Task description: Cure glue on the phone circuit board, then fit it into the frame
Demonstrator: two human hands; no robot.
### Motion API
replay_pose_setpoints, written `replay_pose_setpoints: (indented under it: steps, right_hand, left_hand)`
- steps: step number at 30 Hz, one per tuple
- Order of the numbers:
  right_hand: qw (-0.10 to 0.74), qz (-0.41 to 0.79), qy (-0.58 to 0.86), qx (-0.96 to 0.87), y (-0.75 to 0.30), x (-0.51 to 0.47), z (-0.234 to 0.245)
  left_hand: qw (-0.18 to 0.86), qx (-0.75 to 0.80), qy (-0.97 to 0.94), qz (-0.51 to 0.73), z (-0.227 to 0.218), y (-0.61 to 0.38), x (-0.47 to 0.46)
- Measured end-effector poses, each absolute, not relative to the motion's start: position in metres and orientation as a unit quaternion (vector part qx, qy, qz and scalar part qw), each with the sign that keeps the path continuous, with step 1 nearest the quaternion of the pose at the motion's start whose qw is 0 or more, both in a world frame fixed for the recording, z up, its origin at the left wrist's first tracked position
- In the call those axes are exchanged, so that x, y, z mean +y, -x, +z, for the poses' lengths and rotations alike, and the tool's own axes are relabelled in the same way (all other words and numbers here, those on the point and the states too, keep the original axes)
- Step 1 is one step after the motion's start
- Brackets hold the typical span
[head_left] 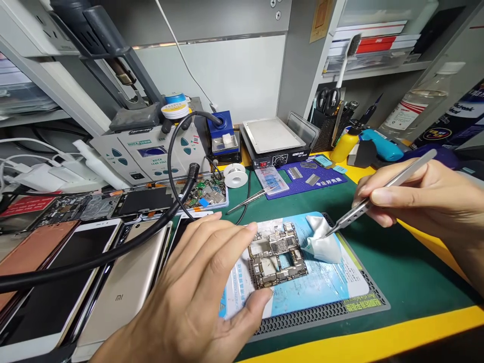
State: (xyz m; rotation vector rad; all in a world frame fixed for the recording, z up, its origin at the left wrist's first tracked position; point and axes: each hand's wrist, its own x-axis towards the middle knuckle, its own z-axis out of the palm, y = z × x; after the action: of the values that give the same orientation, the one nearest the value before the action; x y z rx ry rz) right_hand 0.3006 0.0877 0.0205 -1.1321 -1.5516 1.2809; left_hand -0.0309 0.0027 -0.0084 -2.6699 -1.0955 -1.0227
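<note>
Pinching, right hand (423, 199): fingers closed together on tweezers (381, 194), slanting down to the left.
Tweezer tips: nipped shut on a fold of white wipe (323, 242).
White wipe: crumpled on the sheet, touching the right edge of the circuit board (278, 254).
Left hand (196, 297): fingers spread apart; forefinger tip at the board's far left corner, thumb tip at its near left corner, clamping it flat between them.
Circuit board: lying flat near the middle of a blue printed sheet (321, 285), metal shields facing up.
Blue printed sheet: resting on a black gridded mat (340, 311), set on the green bench cover (408, 272).
Left of the left hand: phones (124, 292) laid side by side, crossed by a black hose (113, 254).
Back of bench: soldering station (147, 151), parts tray (206, 194), solder spool (235, 175), heating plate (274, 137).
Beside the spool: spare tweezers (251, 199), loose on the green cover, just left of a purple pad (302, 177).
</note>
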Motion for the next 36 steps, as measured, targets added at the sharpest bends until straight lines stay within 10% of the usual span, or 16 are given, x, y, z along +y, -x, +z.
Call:
replay_pose_setpoints:
  steps: [36]
  right_hand:
    - [0.459, 0.497, 0.486, -0.553, -0.2978, 0.0949, 0.021]
  left_hand:
    - [0.073, -0.351, 0.873, -0.332, -0.0072, 0.0276, 0.0053]
